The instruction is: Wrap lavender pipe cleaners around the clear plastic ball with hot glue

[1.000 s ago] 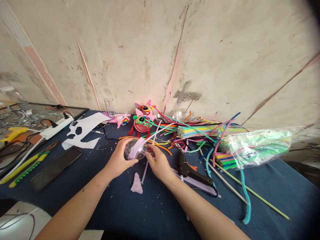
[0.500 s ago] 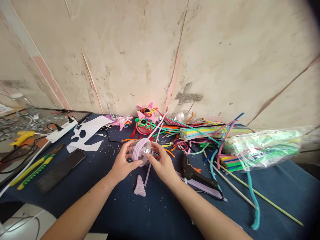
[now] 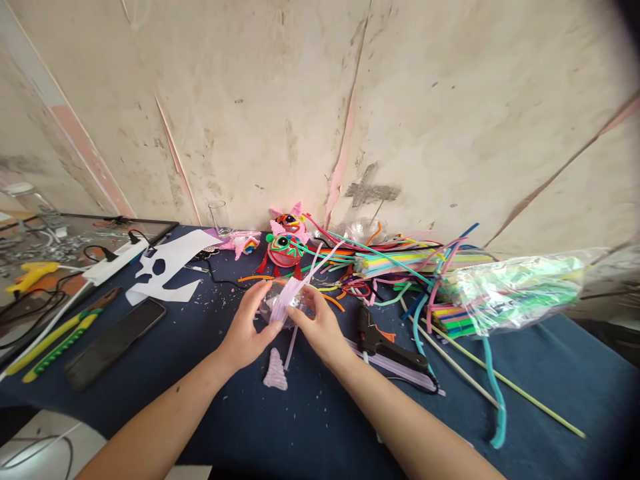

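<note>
Between my two hands is a clear plastic ball [image 3: 270,305] with a band of lilac pipe cleaners [image 3: 287,297] laid across it. Loose ends of the band stick up past the ball toward the back. My left hand [image 3: 249,327] curves round the ball's left side, thumb at the front. At the right side, my right hand [image 3: 320,327] grips the ball, its thumb pressed near the lilac band. Just below them on the blue cloth lies a lilac triangular piece [image 3: 275,371], beside a single lilac pipe cleaner [image 3: 291,348].
A black glue gun [image 3: 390,343] lies to the right. Behind it are bundled pipe cleaners [image 3: 400,263] and a plastic bag [image 3: 520,293] of more. Red decorated balls [image 3: 285,250] stand at the back. Leftward lie a phone [image 3: 115,343], pliers [image 3: 65,337], cut white paper [image 3: 170,263] and a power strip [image 3: 115,260].
Both hands stay on the ball and have turned it, so the lilac band's slant and loose ends have shifted. My right thumb has moved onto the ball's front near the band.
</note>
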Demonstrator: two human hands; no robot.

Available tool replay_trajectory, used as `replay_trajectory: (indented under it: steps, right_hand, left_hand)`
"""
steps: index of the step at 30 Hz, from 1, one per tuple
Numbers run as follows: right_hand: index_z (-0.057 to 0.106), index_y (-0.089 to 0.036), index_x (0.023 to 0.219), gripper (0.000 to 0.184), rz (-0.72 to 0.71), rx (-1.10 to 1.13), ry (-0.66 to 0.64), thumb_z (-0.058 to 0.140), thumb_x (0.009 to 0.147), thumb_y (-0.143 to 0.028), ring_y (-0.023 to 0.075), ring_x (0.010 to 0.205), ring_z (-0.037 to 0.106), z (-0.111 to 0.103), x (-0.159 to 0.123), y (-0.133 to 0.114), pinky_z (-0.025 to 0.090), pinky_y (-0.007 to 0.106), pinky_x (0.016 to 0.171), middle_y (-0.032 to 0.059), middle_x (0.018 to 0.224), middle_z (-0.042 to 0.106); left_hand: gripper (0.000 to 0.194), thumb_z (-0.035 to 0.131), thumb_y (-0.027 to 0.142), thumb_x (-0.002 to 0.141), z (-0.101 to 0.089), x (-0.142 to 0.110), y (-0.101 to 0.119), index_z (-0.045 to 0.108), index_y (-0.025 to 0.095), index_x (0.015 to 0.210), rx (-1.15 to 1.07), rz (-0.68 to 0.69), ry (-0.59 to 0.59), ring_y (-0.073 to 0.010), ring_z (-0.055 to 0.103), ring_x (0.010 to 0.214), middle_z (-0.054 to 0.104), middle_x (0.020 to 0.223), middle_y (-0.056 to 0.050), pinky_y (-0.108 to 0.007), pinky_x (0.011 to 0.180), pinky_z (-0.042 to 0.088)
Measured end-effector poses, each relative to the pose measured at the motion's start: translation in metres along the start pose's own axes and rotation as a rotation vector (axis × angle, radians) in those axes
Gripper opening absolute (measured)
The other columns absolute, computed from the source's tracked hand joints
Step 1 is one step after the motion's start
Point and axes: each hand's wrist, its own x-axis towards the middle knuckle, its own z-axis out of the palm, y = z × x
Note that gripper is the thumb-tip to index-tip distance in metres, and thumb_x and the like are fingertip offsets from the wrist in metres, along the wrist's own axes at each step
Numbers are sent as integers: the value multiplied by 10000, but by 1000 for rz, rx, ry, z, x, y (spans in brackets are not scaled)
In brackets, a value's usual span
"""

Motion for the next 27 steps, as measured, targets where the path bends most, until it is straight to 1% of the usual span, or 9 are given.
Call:
replay_trajectory:
  steps: [3,6,9,12,17,20,22,24,27]
  right_hand:
    - [552,-173,1093,552,-3,-2,14,723,628,-416,294,1125,596,-1,3,6,505,429,918,153,1198,632]
    - [556,-185,1089,537,-15,20,8,739,624,-382,274,1107,612,-1,5,11,482,419,953,132,1182,649]
    - [566,-199,1062,484,-21,61,-15,745,645,-367,253,1089,624,-1,6,12,467,411,971,106,1155,670]
    - [561,-206,1055,458,-36,114,-35,740,661,-358,242,1076,631,-1,5,10,460,410,982,92,1145,677]
    - [554,-221,1015,417,-49,142,-24,724,643,-302,244,1040,644,-1,4,7,474,412,966,69,1086,695]
    - [551,-219,1019,428,-51,158,-19,723,633,-289,251,1051,639,-1,4,7,482,407,953,75,1093,690]
    - [556,-216,1024,443,-54,177,-32,738,631,-306,251,1070,631,-2,4,6,469,406,974,79,1107,684]
    - [566,-214,1039,449,-38,213,-67,742,656,-367,253,1096,619,-3,4,4,463,409,986,84,1137,673]
    - [584,-215,1064,432,46,279,-93,642,751,-507,267,1127,597,-4,3,1,513,413,916,92,1202,641]
  left_hand:
    - [510,509,299,898,-3,0,1,403,283,1397,-10,6,-26,-285,388,1351,434,1434,-111,-501,1114,329]
    - [487,486,291,907,-4,0,2,423,278,1390,7,4,-32,-282,400,1340,450,1420,-108,-493,1110,336]
    - [485,486,280,900,-4,0,4,434,279,1383,29,-1,-28,-284,411,1326,458,1403,-109,-497,1102,345]
    - [519,520,278,876,-2,-1,7,428,281,1387,65,8,-28,-295,402,1330,439,1411,-116,-508,1100,344]
    - [551,567,258,837,0,-3,11,447,296,1373,96,57,-22,-304,411,1325,424,1425,-111,-514,1103,343]
    - [563,576,245,827,0,-4,12,449,297,1373,109,83,-19,-308,426,1313,426,1426,-111,-510,1094,357]
    - [562,577,248,828,0,-3,12,448,295,1373,120,87,-5,-308,427,1312,424,1424,-113,-510,1092,360]
    - [551,570,251,834,0,-2,11,452,291,1370,119,79,18,-305,427,1311,436,1412,-115,-508,1091,360]
    - [516,551,251,845,0,-1,8,475,281,1355,82,39,39,-297,431,1311,464,1392,-112,-499,1093,358]
